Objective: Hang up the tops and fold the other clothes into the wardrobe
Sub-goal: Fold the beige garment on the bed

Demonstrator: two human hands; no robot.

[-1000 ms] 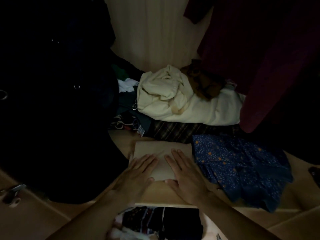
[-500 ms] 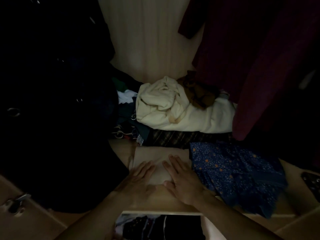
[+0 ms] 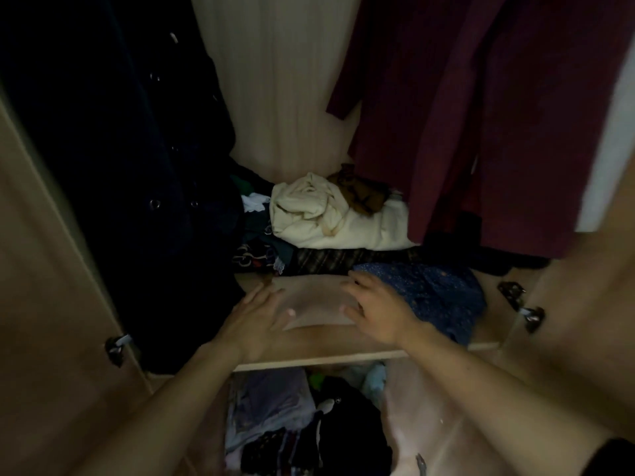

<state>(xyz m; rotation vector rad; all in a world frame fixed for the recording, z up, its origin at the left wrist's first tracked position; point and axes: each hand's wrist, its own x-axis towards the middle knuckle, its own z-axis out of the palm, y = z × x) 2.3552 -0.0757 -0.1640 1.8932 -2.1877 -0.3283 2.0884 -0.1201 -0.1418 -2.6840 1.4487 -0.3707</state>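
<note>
A folded beige garment [image 3: 314, 305] lies flat on the wooden wardrobe shelf [image 3: 330, 353]. My left hand [image 3: 256, 319] is at its left edge, fingers spread, thumb over the cloth. At the garment's right edge is my right hand [image 3: 376, 309], fingers apart and slightly curled; neither hand grips it. A folded blue dotted garment [image 3: 436, 297] lies just right of the beige one. Behind them sits a crumpled cream garment [image 3: 330, 214] with a brown one [image 3: 360, 192] on top.
A dark coat [image 3: 130, 166] hangs at the left and a maroon garment [image 3: 488, 125] at the right. Dark patterned clothes [image 3: 261, 252] are piled at the back left. A lower compartment [image 3: 309, 424] holds mixed clothes. Door hinges [image 3: 522, 305] sit at both sides.
Both hands have slid apart from the middle of the beige garment to its left and right edges, and the fingers have lifted slightly. The camera has pulled back and up.
</note>
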